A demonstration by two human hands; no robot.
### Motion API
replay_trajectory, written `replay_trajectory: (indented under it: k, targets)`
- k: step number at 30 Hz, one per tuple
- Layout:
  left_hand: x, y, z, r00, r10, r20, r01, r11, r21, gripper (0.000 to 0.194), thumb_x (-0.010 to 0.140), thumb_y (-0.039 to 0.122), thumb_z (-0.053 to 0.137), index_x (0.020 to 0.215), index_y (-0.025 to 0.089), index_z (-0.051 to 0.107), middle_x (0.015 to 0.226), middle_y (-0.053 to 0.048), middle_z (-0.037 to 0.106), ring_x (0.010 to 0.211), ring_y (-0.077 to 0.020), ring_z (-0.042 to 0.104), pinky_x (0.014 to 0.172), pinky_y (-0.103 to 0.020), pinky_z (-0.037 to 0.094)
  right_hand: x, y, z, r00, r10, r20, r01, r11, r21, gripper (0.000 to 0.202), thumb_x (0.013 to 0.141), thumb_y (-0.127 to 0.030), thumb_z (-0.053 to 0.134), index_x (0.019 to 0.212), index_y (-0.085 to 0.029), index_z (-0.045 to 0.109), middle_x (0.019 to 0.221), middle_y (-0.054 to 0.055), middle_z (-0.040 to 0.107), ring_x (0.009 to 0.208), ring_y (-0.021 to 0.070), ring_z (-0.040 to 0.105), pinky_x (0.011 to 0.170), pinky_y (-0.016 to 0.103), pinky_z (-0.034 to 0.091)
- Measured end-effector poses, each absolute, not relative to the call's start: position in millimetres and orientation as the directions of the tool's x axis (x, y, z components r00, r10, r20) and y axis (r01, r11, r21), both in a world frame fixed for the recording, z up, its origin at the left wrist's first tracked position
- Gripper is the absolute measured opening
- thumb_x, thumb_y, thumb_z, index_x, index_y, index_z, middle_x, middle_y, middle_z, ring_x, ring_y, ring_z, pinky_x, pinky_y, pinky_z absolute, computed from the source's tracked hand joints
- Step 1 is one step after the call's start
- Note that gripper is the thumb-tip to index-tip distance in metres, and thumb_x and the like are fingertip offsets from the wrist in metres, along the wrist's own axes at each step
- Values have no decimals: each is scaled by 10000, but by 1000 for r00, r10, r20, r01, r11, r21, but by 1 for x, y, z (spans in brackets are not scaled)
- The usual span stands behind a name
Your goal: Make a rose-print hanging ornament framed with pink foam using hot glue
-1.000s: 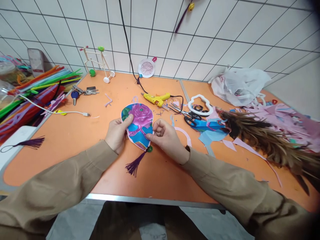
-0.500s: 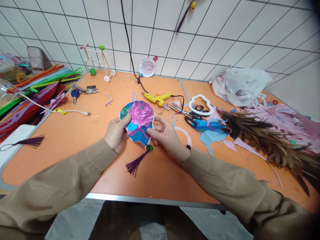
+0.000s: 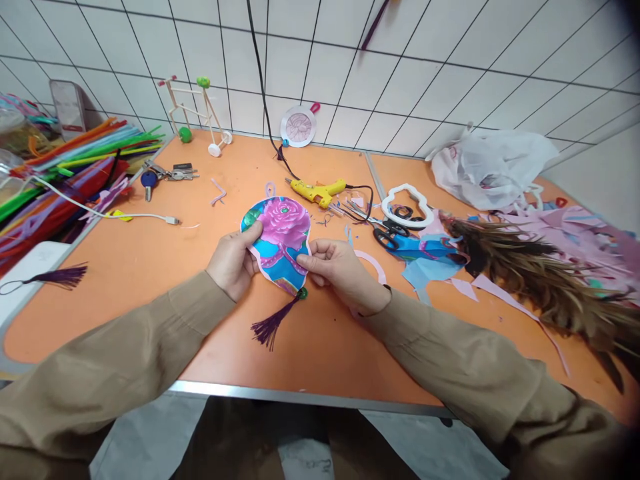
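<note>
Keys [image 3: 176, 175] on an orange worktop [image 3: 300, 360], stick model [image 3: 209, 107] (green ball [image 3: 185, 135] at its base), brown feathers [image 3: 535, 280], crumpled plastic bag [image 3: 490, 167]

The right hand [image 3: 343, 270], its fingers curled more tightly a second ago, now stretches out flatter, thumb higher along the right edge of the flower ornament [image 3: 280, 248] mid-frame. The ornament's lower part, foreshortened half a second ago, shows more pattern. The purple tassel [image 3: 375, 25] at the top edge sits higher, its yellow bell almost cut off
</note>
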State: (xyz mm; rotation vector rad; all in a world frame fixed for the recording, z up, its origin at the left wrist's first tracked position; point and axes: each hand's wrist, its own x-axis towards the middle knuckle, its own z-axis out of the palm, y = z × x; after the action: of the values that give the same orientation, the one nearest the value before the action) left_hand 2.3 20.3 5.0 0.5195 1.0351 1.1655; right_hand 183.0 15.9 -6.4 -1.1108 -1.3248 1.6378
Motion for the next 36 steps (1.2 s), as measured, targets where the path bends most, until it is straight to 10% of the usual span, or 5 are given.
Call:
replay_trajectory:
  k: [19,28,36]
  targets:
    - [0,26,9,-28,906,-421,-502,352,790,143,876,228,617,875,126,716,695,-57,728,548,-146,652,575,-261,564,185,17,-5,-336,924,-183,32,-183,-983,423,637,-498,820,643,-188,531,439,-81,471,390,48,335,419,213,213]
    - [-32,43,18,-301,951,-75,-132,37,991,202,784,306,731,901,145,697,927,-85,733,686,-155,683,602,-261,549,186,19,-8,-343,922,-178,26,-180,-983,428,645,-502,810,635,-189,519,437,-80,459,392,47,337,416,207,225]
    - [-36,48,8,-87,968,-235,-129,222,966,334,725,435,793,849,135,713,814,-102,747,639,-138,674,550,-210,528,187,16,-4,-381,917,-120,60,-105,-993,422,687,-518,784,662,-186,526,503,-64,496,418,57,393,423,205,272]
